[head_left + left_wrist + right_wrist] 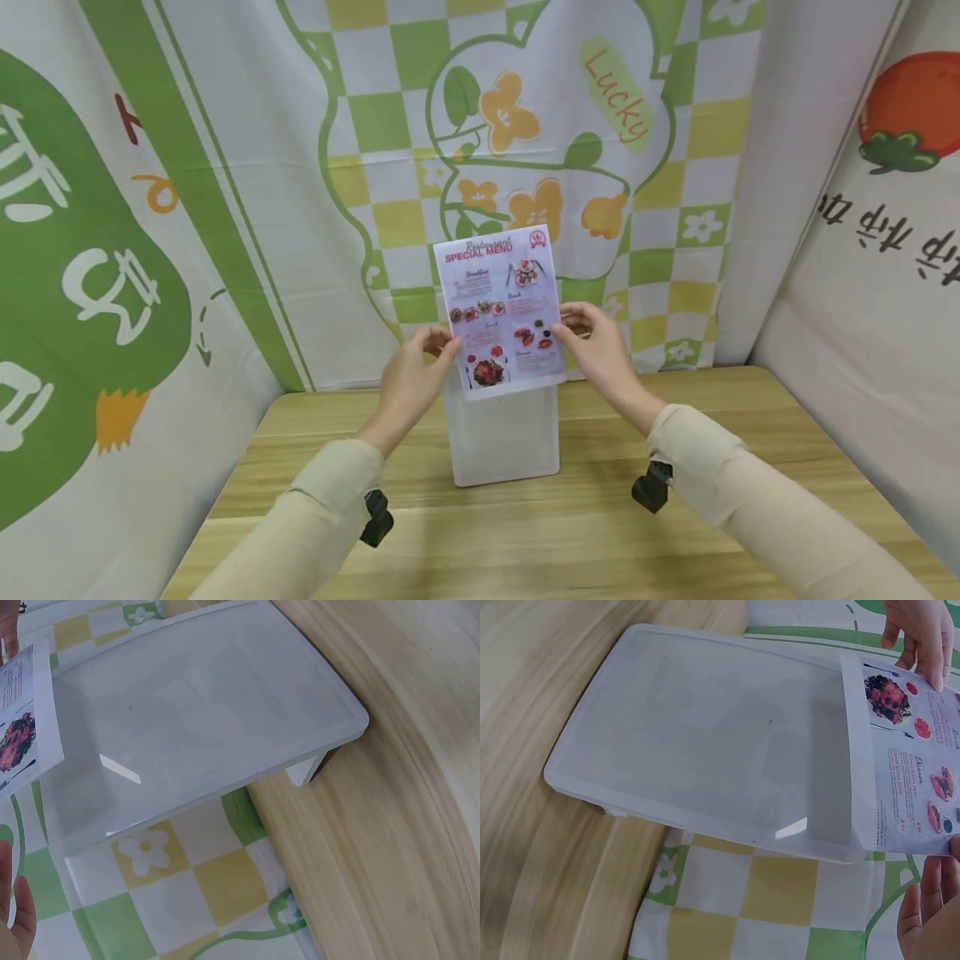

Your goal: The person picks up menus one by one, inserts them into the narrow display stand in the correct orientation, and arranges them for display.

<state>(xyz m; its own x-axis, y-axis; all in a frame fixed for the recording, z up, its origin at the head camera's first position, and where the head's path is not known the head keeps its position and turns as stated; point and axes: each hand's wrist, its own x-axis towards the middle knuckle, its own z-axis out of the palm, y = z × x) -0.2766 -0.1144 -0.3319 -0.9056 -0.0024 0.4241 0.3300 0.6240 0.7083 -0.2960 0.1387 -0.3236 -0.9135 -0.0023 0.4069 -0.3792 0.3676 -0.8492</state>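
Note:
A printed restaurant menu sheet [498,312] is held up, tilted slightly, in front of the upper part of a white board [506,437] that stands on the table. My left hand [412,375] pinches the sheet's left edge, thumb in front. On the right edge, my right hand [603,350] pinches it lower than halfway up. The right wrist view shows the menu's lower edge [861,750] over the board's glossy face [705,735]. Behind the board, a support leg [304,771] shows in the left wrist view.
The wood-grain table [645,533] spreads around the board's foot. A checked green and yellow cloth [382,125] with flowers and "Lucky" on it hangs behind. Printed cloth walls [75,250] stand at both sides. A small black camera [652,486] is on each wrist.

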